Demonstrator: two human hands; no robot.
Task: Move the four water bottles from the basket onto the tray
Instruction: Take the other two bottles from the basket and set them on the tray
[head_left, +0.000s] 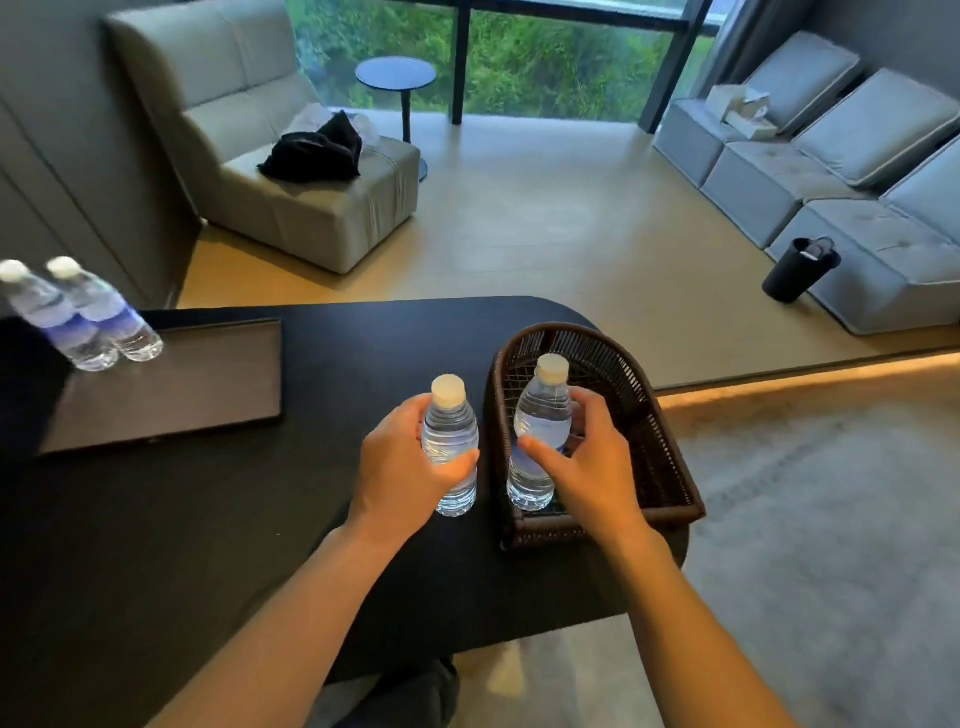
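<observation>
Both hands, left (410, 462) and right (587, 462), are clamping upright bottles (451, 441) (540, 415), the tray (171, 384) lying far left, nearer the left hand.

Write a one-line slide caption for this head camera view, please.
Each hand, left hand and right hand, grips a clear plastic water bottle beside the dark wicker basket.

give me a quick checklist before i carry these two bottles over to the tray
1. Left hand wrapped round its bottle: ok.
2. Right hand gripping the second bottle: ok.
3. Second bottle clear of the basket: not ok, its base is inside the rim.
4. Free space on the tray: ok, most of it is bare.
5. Two bottles on the tray upright, out of the way: ok, at the far left corner.
6. Caps tight: cannot tell.
</observation>
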